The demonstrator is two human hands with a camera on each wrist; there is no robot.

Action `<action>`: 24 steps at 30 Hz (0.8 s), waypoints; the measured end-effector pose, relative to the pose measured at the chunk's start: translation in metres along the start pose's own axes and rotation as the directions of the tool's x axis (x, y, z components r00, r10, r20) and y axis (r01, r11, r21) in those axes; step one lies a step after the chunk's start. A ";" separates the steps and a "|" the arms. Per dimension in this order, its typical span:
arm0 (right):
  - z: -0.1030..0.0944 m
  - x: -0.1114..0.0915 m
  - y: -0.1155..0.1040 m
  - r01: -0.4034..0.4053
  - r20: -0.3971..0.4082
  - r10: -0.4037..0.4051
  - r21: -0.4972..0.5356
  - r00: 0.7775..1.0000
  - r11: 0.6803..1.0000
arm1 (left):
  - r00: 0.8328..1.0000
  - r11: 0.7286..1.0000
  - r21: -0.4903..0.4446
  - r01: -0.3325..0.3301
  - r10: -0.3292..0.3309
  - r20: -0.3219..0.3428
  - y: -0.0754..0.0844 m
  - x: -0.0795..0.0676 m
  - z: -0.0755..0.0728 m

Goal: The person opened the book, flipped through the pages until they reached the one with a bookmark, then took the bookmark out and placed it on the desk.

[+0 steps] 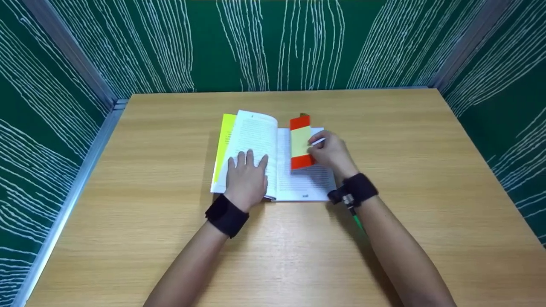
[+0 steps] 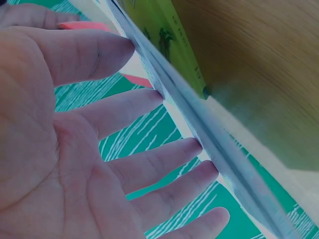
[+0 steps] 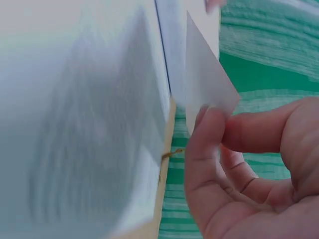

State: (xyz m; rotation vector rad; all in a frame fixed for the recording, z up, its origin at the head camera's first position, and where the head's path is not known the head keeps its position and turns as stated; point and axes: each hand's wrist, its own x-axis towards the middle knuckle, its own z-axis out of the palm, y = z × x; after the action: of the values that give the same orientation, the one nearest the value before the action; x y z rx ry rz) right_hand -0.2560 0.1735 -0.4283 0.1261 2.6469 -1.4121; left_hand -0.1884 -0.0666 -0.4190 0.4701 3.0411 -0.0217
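An open book lies on the table with printed pages facing up. My left hand rests spread on its left pages; in the left wrist view the straight fingertips press against the paper. Above the right page, my right hand pinches the right edge of a red and pale yellow bookmark between thumb and fingers. Its plain whitish back faces the right wrist camera, and a thin brown string shows close by. A bright yellow-green cover flap sticks out past the left pages.
The book sits near the middle of a wooden table. Green walls with white lines stand behind and at both sides. Black bands wrap both wrists, and a green cable trails from the right one.
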 end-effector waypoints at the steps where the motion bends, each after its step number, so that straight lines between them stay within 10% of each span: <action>1: -0.008 0.001 0.004 -0.010 -0.008 0.010 0.010 1.000 1.000 | 1.000 1.000 -0.005 0.002 -0.002 0.000 0.000 0.000 0.000; 12: -0.094 -0.013 0.054 -0.070 -0.065 0.070 0.004 0.995 0.998 | 1.000 1.000 -0.004 -0.007 0.007 -0.021 0.002 -0.001 0.001; 24: -0.105 -0.031 0.095 -0.090 0.068 0.101 -0.158 0.992 0.983 | 0.994 1.000 0.013 -0.026 0.027 -0.102 0.002 -0.005 0.004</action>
State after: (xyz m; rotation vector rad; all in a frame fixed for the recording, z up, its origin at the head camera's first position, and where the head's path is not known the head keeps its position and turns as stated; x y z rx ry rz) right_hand -0.2209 0.3129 -0.4431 0.1765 2.6370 -1.1550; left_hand -0.1827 -0.0660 -0.4223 0.5281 3.1357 -0.0142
